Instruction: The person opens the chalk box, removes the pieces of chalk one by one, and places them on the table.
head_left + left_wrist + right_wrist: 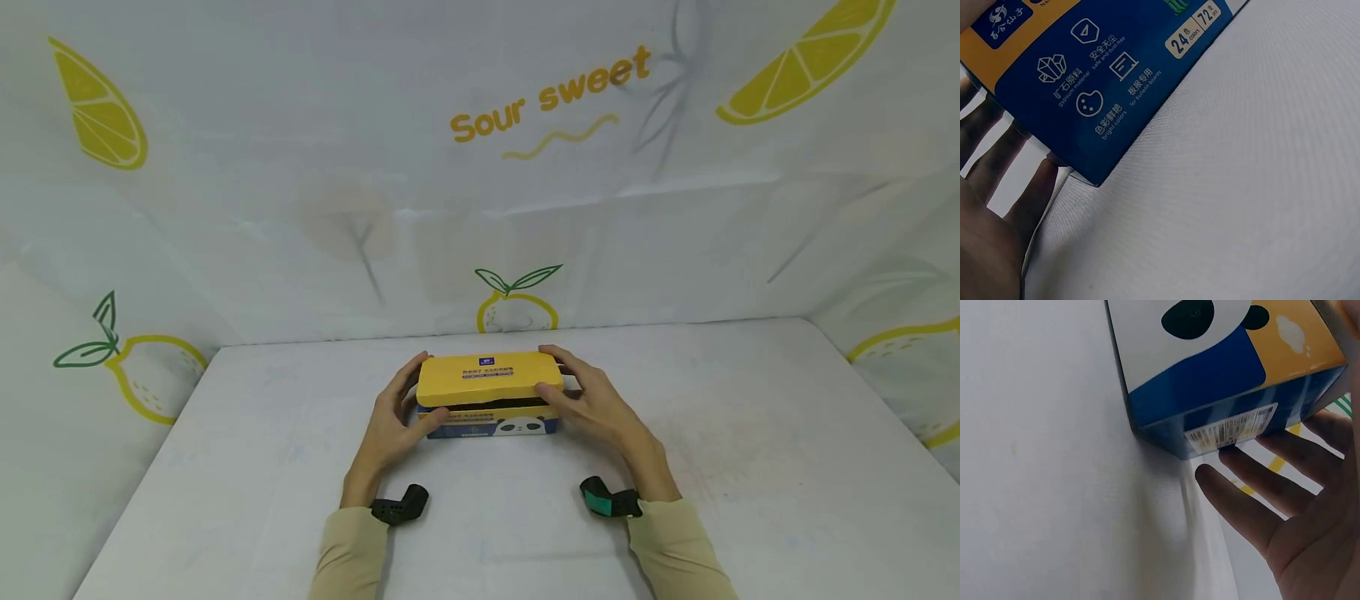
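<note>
A chalk box (487, 425) stands on the white table, its blue front printed with a panda face and its label reading 24 colors, 72 pcs. Its yellow lid (487, 379) sits slightly raised, with a dark gap along the front edge. My left hand (392, 421) grips the left end, thumb at the front and fingers along the side. At the right end, my right hand (596, 404) holds the lid, thumb on its front edge and index finger at the back corner. The contents are hidden. A barcode sticker (1232, 430) shows on the box's end in the right wrist view.
A white cloth wall (337, 250) printed with lemons stands behind the table (750, 433). Black wrist devices (401, 505) sit on both wrists, below tan sleeves (351, 550).
</note>
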Action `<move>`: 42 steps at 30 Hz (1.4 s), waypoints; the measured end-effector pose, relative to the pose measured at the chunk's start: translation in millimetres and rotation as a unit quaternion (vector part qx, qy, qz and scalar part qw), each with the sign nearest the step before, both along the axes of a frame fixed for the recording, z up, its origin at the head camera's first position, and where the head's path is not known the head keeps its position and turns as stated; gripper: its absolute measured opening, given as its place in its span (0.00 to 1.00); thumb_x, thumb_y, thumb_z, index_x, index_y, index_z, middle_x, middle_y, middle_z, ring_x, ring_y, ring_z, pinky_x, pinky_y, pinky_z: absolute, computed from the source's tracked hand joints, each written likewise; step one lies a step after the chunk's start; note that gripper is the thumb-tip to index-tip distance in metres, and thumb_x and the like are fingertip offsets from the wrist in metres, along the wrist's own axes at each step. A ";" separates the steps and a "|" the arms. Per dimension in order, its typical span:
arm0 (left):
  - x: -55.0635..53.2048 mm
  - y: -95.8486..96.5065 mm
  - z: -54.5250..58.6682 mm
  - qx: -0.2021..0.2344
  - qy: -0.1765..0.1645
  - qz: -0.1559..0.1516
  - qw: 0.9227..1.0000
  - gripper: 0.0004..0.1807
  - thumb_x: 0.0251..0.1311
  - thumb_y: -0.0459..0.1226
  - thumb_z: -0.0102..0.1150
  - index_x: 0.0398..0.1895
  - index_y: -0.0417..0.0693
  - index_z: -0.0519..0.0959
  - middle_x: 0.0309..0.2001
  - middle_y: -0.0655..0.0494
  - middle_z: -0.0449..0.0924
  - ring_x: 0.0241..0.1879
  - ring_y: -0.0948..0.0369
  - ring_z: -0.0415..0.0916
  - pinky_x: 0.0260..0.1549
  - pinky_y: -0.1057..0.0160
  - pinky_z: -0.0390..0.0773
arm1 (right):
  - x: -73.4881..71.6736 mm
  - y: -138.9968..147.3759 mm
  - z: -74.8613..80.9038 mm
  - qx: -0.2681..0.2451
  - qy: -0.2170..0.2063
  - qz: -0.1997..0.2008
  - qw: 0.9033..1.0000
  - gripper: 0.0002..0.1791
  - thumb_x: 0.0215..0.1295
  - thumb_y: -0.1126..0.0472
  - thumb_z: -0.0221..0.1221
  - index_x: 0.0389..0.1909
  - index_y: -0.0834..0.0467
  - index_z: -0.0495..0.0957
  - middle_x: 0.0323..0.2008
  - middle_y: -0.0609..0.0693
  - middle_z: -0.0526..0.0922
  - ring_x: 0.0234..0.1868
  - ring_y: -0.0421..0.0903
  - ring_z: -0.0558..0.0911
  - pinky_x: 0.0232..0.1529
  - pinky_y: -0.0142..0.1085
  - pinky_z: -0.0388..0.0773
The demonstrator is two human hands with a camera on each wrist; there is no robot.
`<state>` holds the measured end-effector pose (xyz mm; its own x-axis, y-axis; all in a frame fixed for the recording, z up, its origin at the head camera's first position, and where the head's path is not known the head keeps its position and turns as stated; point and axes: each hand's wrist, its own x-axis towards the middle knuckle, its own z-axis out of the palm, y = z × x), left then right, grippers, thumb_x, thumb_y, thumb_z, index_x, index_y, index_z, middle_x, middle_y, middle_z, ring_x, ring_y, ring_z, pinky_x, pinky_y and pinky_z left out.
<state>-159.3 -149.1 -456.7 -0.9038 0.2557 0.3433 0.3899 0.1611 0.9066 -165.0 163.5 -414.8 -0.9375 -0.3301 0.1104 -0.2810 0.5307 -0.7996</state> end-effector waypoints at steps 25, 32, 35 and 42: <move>-2.6 21.7 -0.7 0.023 0.247 0.112 0.962 0.14 0.80 0.34 0.42 0.61 0.39 0.56 0.68 0.33 0.66 0.67 0.64 0.73 0.52 0.68 0.81 | -7.8 -8.0 -19.6 -0.109 0.292 0.033 0.950 0.17 0.83 0.54 0.43 0.53 0.64 0.52 0.69 0.74 0.59 0.56 0.72 0.78 0.56 0.68 0.75; -4.1 24.3 0.4 0.030 0.268 0.128 0.954 0.12 0.81 0.37 0.40 0.58 0.39 0.59 0.63 0.30 0.68 0.64 0.58 0.77 0.45 0.72 0.81 | -5.6 -11.7 -18.2 -0.096 0.295 0.015 0.950 0.12 0.82 0.60 0.44 0.52 0.63 0.53 0.68 0.72 0.61 0.57 0.69 0.78 0.56 0.65 0.78; -3.8 24.4 0.1 0.023 0.261 0.135 0.956 0.14 0.80 0.35 0.42 0.62 0.38 0.60 0.64 0.32 0.68 0.65 0.65 0.74 0.47 0.70 0.81 | -2.4 -11.6 -17.6 -0.096 0.265 0.010 0.959 0.16 0.80 0.65 0.47 0.59 0.62 0.52 0.70 0.70 0.60 0.60 0.73 0.78 0.54 0.64 0.80; -2.4 24.3 -1.6 -0.029 0.217 0.157 0.963 0.33 0.68 0.24 0.49 0.77 0.37 0.57 0.71 0.38 0.63 0.67 0.53 0.71 0.59 0.58 0.76 | 0.8 -12.9 -17.0 -0.101 0.179 -0.011 0.979 0.38 0.73 0.70 0.55 0.78 0.60 0.48 0.72 0.67 0.60 0.62 0.70 0.77 0.56 0.63 0.80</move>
